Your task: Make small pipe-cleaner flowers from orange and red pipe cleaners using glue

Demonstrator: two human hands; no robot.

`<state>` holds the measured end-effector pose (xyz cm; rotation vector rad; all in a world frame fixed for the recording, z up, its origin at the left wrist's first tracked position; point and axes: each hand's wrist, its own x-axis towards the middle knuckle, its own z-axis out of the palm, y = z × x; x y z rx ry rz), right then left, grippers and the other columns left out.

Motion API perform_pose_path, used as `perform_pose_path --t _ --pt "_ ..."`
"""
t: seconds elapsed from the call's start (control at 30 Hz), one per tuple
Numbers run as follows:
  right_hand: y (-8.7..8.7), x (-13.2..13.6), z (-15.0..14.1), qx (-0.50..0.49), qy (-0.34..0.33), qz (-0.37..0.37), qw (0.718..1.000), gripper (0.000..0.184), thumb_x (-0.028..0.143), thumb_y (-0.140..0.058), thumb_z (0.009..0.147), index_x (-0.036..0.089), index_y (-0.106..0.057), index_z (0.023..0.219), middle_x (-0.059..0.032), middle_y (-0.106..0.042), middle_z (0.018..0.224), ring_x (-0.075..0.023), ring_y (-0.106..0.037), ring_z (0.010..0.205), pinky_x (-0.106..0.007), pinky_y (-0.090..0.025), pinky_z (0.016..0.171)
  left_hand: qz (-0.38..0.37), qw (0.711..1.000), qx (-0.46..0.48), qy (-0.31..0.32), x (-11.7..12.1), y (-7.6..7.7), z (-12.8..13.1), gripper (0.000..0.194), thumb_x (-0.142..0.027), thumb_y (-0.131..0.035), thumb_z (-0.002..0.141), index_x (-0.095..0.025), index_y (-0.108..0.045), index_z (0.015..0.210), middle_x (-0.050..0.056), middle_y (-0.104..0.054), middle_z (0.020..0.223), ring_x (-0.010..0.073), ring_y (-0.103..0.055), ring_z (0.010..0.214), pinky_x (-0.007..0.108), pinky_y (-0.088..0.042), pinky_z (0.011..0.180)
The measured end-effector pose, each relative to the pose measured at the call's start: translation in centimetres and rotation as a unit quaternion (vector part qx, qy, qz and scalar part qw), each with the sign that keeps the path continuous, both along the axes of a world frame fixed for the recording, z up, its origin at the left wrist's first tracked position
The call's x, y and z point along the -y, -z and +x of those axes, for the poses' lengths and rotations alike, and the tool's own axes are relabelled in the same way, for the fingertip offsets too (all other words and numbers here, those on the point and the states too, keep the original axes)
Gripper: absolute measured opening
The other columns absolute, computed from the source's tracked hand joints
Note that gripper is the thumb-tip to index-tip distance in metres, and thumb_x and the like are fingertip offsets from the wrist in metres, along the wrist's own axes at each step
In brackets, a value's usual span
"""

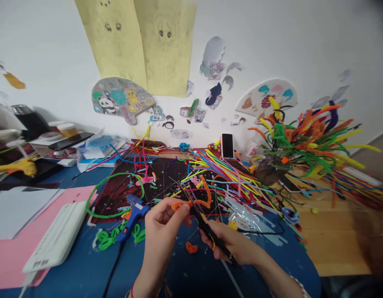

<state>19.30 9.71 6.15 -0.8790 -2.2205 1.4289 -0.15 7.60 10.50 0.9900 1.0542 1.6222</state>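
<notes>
My left hand (165,225) pinches one end of an orange pipe cleaner (204,194) that curls up and to the right over the black mat (117,194). My right hand (233,244) grips black scissors (199,213), whose blades point up-left and meet the orange pipe cleaner beside my left fingertips. A small orange offcut (191,247) lies on the blue table surface (86,269) below both hands. A blue glue gun (133,213) rests just left of my left hand.
A heap of coloured pipe cleaners (222,174) covers the mat's right side. A pot of pipe-cleaner stems (303,136) stands at right, a phone (227,145) leans on the wall. A white keyboard (56,238) on pink sheet lies left. Green loops (106,240) sit near the gun.
</notes>
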Motion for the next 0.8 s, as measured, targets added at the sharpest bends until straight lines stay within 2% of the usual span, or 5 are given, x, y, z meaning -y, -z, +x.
perform_pose_path --t 0.27,0.47,0.53,0.6,0.8 --pt "-0.3 0.4 0.0 0.003 0.043 -0.001 0.999 0.026 0.041 -0.060 0.085 0.019 -0.048 0.077 0.0043 -0.049 0.071 -0.0111 -0.046 0.062 -0.022 -0.037 0.060 0.004 1.000 -0.016 0.026 -0.5 0.5 -0.4 0.007 -0.021 -0.071 0.075 -0.017 -0.071 0.069 -0.002 -0.064 0.051 0.0102 -0.059 0.046 0.019 -0.047 0.048" --pt "-0.9 -0.5 0.4 0.009 0.108 0.024 0.994 0.021 0.038 -0.054 0.089 0.018 -0.052 0.080 0.0007 -0.059 0.075 -0.0139 -0.058 0.070 -0.022 -0.044 0.062 -0.006 0.999 0.016 0.040 -1.1 0.8 -0.3 0.007 -0.022 -0.073 0.073 -0.016 -0.072 0.071 -0.001 -0.066 0.053 0.0110 -0.061 0.046 0.019 -0.050 0.048" --pt "-1.3 -2.2 1.3 0.075 0.175 0.099 0.977 0.018 0.036 -0.052 0.090 0.019 -0.055 0.087 -0.0014 -0.064 0.082 -0.0154 -0.061 0.075 -0.024 -0.047 0.068 -0.021 0.998 0.029 0.051 -1.2 1.0 -0.3 0.008 -0.024 -0.074 0.073 -0.016 -0.072 0.075 0.000 -0.068 0.054 0.0120 -0.063 0.048 0.020 -0.052 0.050" --pt "-1.5 -4.3 2.5 0.203 0.249 0.197 0.926 0.019 0.037 -0.054 0.089 0.019 -0.058 0.091 -0.0024 -0.067 0.083 -0.0172 -0.063 0.074 -0.027 -0.048 0.067 -0.039 0.996 0.039 0.064 -1.2 1.1 -0.4 0.011 -0.025 -0.075 0.073 -0.015 -0.073 0.077 0.001 -0.070 0.056 0.0127 -0.065 0.051 0.020 -0.054 0.052" --pt "-2.1 -7.3 3.9 0.215 0.306 0.282 0.883 0.025 0.024 -0.059 0.087 0.013 -0.063 0.109 -0.0152 -0.063 0.115 -0.0267 -0.058 0.111 -0.041 -0.043 0.097 -0.071 0.991 0.057 0.097 -1.4 1.6 0.1 0.018 -0.029 -0.080 0.068 -0.013 -0.073 0.074 0.003 -0.072 0.060 0.0123 -0.066 0.051 0.020 -0.054 0.052"
